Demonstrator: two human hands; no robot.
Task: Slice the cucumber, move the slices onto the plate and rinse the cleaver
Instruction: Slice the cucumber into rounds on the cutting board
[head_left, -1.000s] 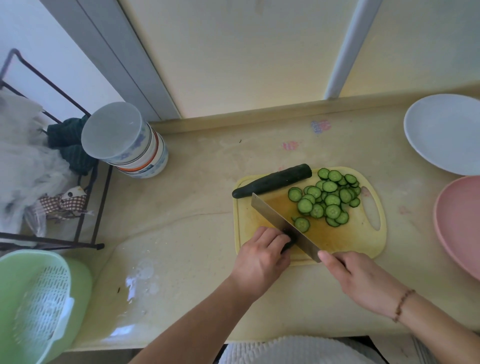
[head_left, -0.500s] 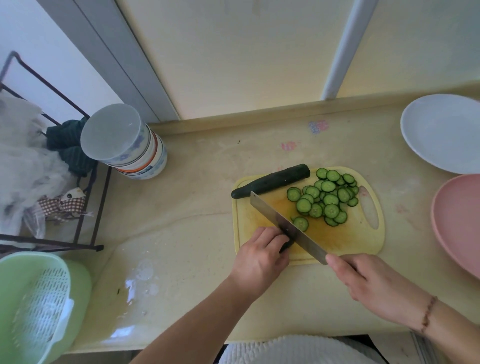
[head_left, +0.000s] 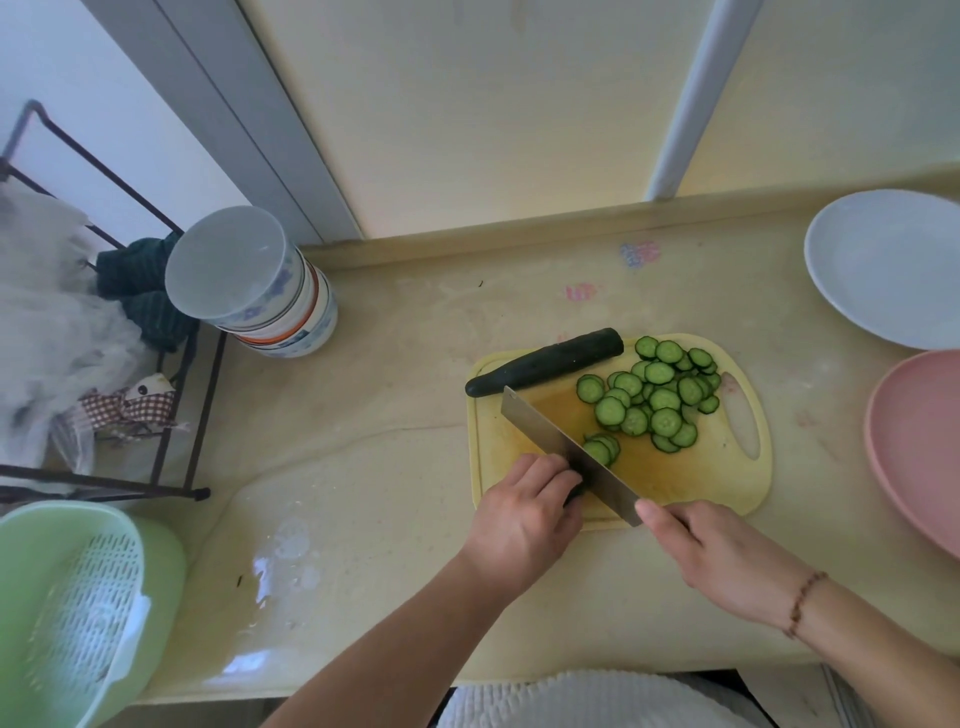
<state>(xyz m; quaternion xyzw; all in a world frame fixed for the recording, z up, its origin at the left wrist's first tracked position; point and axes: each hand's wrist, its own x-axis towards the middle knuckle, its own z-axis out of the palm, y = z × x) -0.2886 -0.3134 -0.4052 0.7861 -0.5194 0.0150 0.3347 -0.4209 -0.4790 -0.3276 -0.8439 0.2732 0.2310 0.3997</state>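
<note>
Cream kitchen counter (head_left: 395, 395), yellow cutting board (head_left: 727, 499) heaped with cucumber slices (head_left: 655, 396) beside uncut cucumber (head_left: 545, 362). Left hand (head_left: 524, 512) pinching cucumber stub; right hand (head_left: 719, 558) clenched on cleaver (head_left: 561, 451). Nearby: white plate (head_left: 883, 265), pink plate (head_left: 914, 441), stacked bowls (head_left: 260, 283), green colander (head_left: 72, 613).

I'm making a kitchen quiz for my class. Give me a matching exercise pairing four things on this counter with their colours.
Things:
1. cutting board
2. colander
3. plate at the far right corner
4. plate at the right edge, nearer the person

Colours:
A. pink
B. pale green
C. yellow
D. white

Pairs: 1-C, 2-B, 3-D, 4-A
</note>
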